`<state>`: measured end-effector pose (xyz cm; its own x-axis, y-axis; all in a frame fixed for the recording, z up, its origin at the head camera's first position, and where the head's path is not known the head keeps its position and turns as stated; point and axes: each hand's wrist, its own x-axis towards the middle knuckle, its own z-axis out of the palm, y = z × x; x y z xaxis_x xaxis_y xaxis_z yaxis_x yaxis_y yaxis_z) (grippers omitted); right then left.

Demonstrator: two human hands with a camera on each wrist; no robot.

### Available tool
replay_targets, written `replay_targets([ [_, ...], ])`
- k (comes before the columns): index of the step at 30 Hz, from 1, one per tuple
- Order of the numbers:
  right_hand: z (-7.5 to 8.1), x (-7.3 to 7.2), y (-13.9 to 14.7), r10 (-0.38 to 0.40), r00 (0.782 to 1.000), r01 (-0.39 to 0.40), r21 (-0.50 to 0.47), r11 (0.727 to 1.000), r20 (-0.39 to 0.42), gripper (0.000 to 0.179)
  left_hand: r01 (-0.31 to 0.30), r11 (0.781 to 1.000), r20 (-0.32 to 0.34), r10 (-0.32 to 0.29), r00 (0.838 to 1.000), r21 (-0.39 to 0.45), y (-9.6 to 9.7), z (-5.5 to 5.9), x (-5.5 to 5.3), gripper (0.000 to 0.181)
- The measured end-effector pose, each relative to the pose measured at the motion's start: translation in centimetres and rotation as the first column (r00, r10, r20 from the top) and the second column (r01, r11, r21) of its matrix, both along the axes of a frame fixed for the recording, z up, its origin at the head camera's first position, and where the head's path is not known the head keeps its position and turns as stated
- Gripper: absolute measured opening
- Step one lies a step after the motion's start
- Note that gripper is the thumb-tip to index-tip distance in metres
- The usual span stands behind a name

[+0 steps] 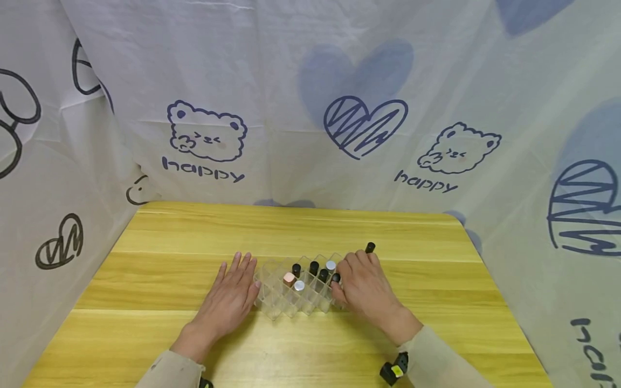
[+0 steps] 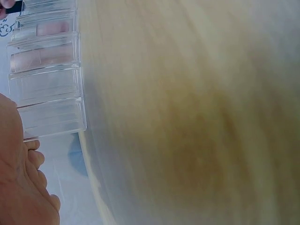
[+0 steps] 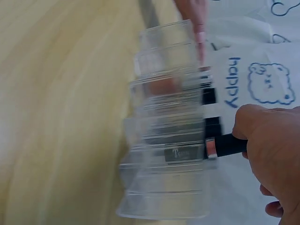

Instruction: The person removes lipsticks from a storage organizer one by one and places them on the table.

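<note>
A clear acrylic lipstick organizer with diamond-shaped slots stands on the table, several tubes upright in it. My right hand is at its right end. In the right wrist view, thumb and finger pinch the black end of a lipstick tube, which shows a pinkish band beside the organizer's top edge. My left hand lies with straight fingers beside the organizer's left end, its thumb against that side. Among the tubes are a rose-gold cap, white caps and black caps. Another black tube end shows just beyond my right knuckles.
The yellow wooden table runs out to both sides and in front of the organizer. Behind it hangs a white cloth printed with hearts and bears, and similar cloth hangs at both sides.
</note>
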<state>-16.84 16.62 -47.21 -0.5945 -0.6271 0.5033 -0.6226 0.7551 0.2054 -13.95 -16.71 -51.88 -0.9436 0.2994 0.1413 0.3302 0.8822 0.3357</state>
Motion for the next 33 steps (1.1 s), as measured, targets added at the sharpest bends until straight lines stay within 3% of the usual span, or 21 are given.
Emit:
replay_targets([
  [9, 4.2, 0.1, 1.1, -0.005, 1.0, 0.007, -0.081, 0.997, 0.021, 0.022, 0.004, 1.0, -0.002, -0.004, 1.0, 0.004, 0.0, -0.1, -0.1, 0.065],
  [17, 6.9, -1.6, 4.7, -0.091, 0.996, 0.092, -0.155, 0.984, 0.011, 0.024, 0.002, 1.0, -0.012, -0.002, 1.0, -0.016, 0.0, 0.0, 0.0, 0.065],
  [24, 5.8, -3.1, 7.8, -0.185, 0.981, 0.191, -0.152, 0.97, 0.051, 0.023, -0.011, 0.997, -0.035, 0.009, 0.999, -0.078, 0.0, 0.1, 0.1, 0.065],
  [33, 3.1, -4.3, 9.6, -0.259, 0.951, 0.277, -0.091, 0.957, 0.169, 0.022, -0.011, 0.997, -0.041, 0.008, 0.999, -0.078, 0.0, 0.1, 0.1, 0.065],
])
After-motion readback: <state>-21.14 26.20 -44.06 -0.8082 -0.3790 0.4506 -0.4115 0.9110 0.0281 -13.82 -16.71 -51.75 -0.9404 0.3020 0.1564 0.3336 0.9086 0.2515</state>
